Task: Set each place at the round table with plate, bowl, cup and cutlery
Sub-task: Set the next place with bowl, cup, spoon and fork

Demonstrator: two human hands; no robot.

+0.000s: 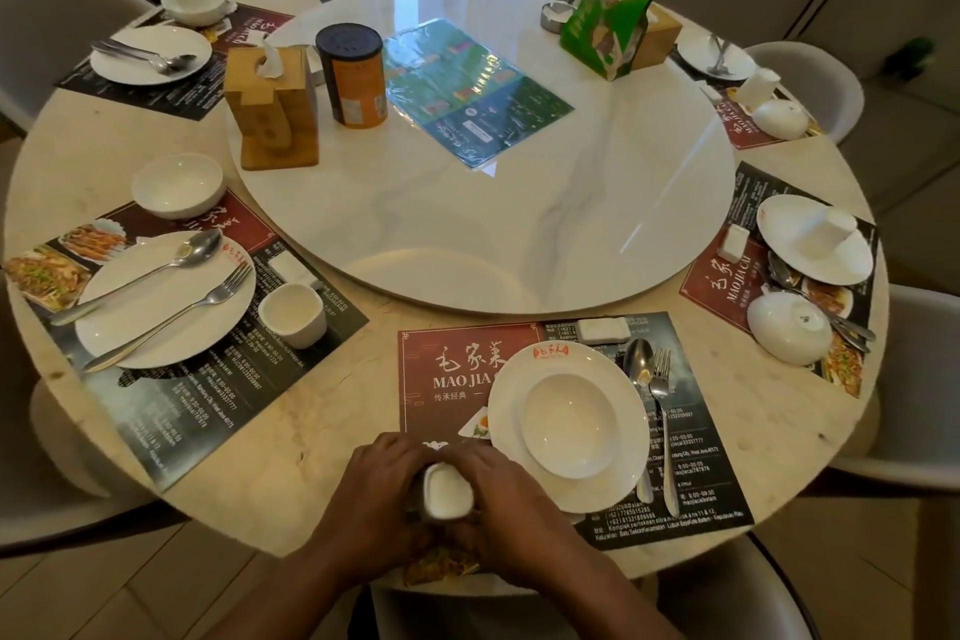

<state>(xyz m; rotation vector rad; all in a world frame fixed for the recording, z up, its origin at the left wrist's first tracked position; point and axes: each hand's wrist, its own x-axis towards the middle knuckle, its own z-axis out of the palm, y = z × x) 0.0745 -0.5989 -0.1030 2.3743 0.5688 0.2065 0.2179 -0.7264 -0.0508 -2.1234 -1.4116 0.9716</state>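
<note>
My left hand [382,489] and right hand [501,502] curl round one empty white cup [448,491] at the near edge of my placemat [441,364]. Beside it, one empty bowl [569,424] sits on one plate [506,411]. One spoon [638,364] and one fork [661,379] lie just right of the plate.

A restaurant: branded placemats [447,379] ring a turntable [483,224].
</note>
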